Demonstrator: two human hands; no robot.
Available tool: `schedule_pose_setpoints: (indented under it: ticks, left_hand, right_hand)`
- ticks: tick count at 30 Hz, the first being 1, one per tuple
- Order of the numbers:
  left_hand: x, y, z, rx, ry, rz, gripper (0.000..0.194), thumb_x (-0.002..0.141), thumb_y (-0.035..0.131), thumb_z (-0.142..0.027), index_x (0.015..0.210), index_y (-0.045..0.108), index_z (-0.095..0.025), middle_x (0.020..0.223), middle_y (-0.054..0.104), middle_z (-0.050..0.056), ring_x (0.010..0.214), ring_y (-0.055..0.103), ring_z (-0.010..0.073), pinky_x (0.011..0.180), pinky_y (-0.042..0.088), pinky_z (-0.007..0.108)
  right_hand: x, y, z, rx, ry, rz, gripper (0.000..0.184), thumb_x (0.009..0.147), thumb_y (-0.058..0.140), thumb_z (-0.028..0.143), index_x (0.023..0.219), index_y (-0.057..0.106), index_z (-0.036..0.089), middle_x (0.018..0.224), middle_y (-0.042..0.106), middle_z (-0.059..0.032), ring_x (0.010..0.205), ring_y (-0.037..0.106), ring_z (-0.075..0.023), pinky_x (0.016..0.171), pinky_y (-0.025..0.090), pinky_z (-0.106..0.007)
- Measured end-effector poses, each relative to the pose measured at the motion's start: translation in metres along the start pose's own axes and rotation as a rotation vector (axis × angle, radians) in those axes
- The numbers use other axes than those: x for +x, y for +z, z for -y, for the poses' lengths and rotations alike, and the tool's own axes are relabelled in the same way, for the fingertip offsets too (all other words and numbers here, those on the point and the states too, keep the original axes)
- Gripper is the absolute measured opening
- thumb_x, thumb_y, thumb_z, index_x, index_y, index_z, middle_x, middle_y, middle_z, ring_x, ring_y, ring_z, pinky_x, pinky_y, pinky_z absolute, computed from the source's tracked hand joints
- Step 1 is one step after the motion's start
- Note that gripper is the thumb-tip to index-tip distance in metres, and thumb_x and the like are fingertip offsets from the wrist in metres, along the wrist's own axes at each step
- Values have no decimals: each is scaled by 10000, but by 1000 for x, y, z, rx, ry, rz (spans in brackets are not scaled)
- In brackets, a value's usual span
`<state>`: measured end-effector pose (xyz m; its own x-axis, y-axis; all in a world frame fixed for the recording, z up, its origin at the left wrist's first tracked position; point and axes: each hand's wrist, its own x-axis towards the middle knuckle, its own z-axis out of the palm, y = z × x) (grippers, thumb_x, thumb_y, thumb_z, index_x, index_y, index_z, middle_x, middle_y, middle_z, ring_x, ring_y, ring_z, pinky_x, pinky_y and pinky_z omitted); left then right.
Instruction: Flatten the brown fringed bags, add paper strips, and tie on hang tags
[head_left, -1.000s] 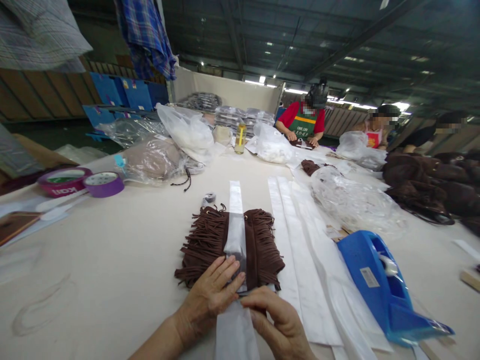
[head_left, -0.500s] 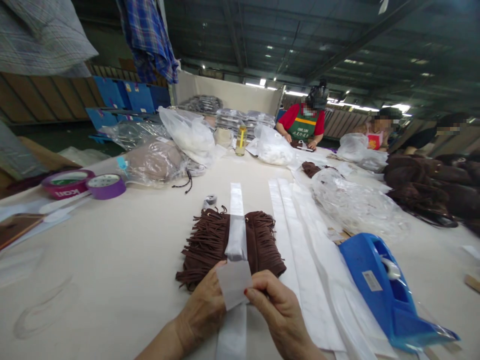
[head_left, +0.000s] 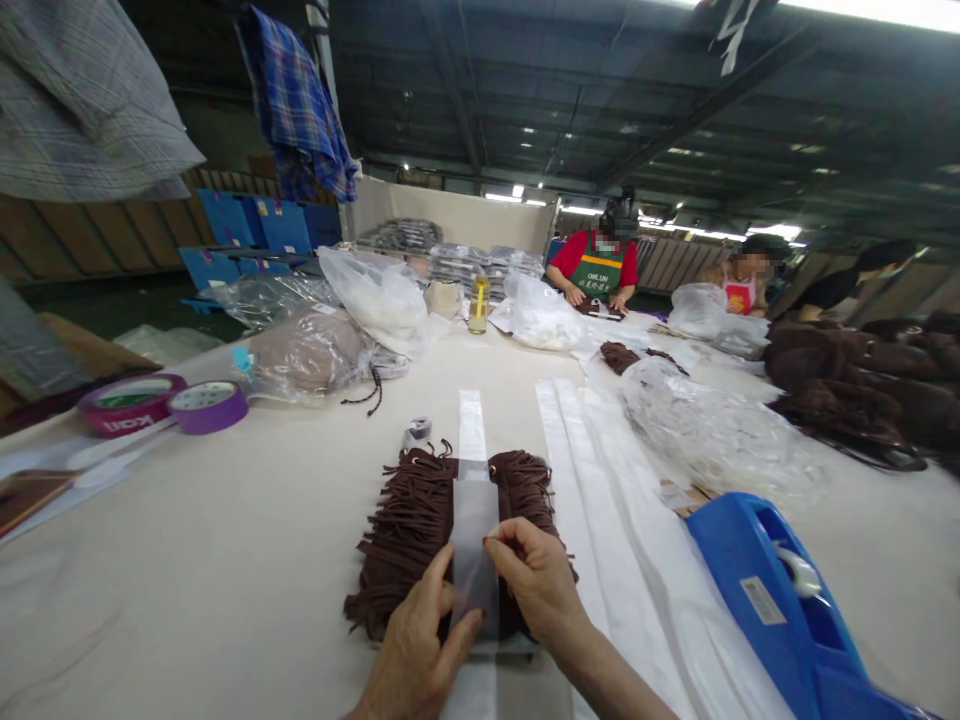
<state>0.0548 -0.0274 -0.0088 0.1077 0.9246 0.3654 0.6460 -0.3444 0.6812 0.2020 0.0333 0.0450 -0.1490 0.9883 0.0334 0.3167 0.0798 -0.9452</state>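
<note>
A dark brown fringed bag [head_left: 409, 540] lies flat on the table in front of me. A long white strip [head_left: 472, 430] runs under its middle and out beyond the far edge. Over the strip, down the bag's centre, lies a translucent whitish sheet [head_left: 472, 525]. My left hand [head_left: 424, 635] rests on the sheet's left and near part with thumb and forefinger apart. At the sheet's right edge, my right hand [head_left: 536, 580] pinches it between thumb and forefinger. A small roll [head_left: 418, 430] sits just behind the bag.
Right of the bag lie long white strips [head_left: 600, 500] and a blue tape dispenser [head_left: 787, 600]. Purple tape rolls [head_left: 208, 405] are at left. Plastic bags [head_left: 705, 430] and a bottle [head_left: 478, 305] stand farther back. Across the table, a person in a green apron [head_left: 598, 270] handles a brown item.
The sheet, folded up small over the near edge before, now lies flat along the bag's centre. Both hands have shifted slightly; my left fingers have spread. The view has tilted up a little.
</note>
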Motion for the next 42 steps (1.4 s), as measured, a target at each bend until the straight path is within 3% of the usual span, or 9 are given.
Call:
schedule_pose_setpoints:
  ticks: [3,13,16,21,23,28,37,40,42]
  left_hand:
    - [7,8,-5,-6,-140,-47,416,878,407,-276,1266,324,-150,678,612,-20,691,633,146,667,518,241]
    - [17,14,-3,274,49,-199,517,885,353,-192,1376,192,-179,884,541,56,678,604,137,587,532,220]
    - [18,15,-4,500,139,-146,557,846,315,-56,1376,223,-203,960,505,79,613,584,105,530,504,181]
    - [22,16,-4,750,287,-102,608,727,334,41,1318,334,-100,1221,458,188,911,584,187,679,527,214]
    - [26,14,-6,782,327,-57,595,684,342,50,1266,398,-59,1266,468,184,906,573,190,680,538,229]
    - [35,12,-11,820,256,48,650,629,344,73,1264,417,-46,1306,470,163,858,582,181,542,529,185]
    - [45,7,-18,788,166,211,694,615,342,59,1297,392,-60,1362,386,172,889,614,199,617,548,242]
    - [49,6,-20,786,130,232,698,618,349,52,1304,383,-69,1362,386,177,901,625,203,625,549,252]
    - [51,7,-21,786,123,240,704,607,343,60,1299,384,-62,1356,394,181,918,627,191,686,542,249]
  right_hand:
    - [3,3,-1,-105,3,-15,158,759,486,294,645,531,195,510,454,48,415,398,-94,404,300,-206]
    - [11,7,6,-428,-5,-82,163,725,521,153,575,552,206,547,586,-1,536,544,-153,535,363,-244]
    - [12,7,7,-440,9,-90,167,720,510,135,574,555,201,578,613,-19,556,559,-160,539,370,-247]
    - [15,6,7,-389,42,-70,181,718,493,131,553,495,204,567,585,-18,520,546,-157,494,363,-248]
    - [16,6,5,-339,61,-75,150,707,492,124,585,471,209,540,553,5,470,524,-145,476,360,-248]
    - [18,8,3,-231,97,-115,186,658,493,67,658,400,228,471,489,64,401,485,-125,440,348,-235]
    - [12,7,3,-127,42,-104,126,715,449,102,747,408,217,545,500,55,410,488,-113,410,380,-220]
    - [-10,-7,1,-42,-79,-94,11,780,463,204,782,473,205,614,547,20,504,535,-128,464,429,-227]
    - [-31,-32,-3,-81,-200,-193,82,802,492,271,812,529,198,663,573,-9,571,541,-138,532,446,-238]
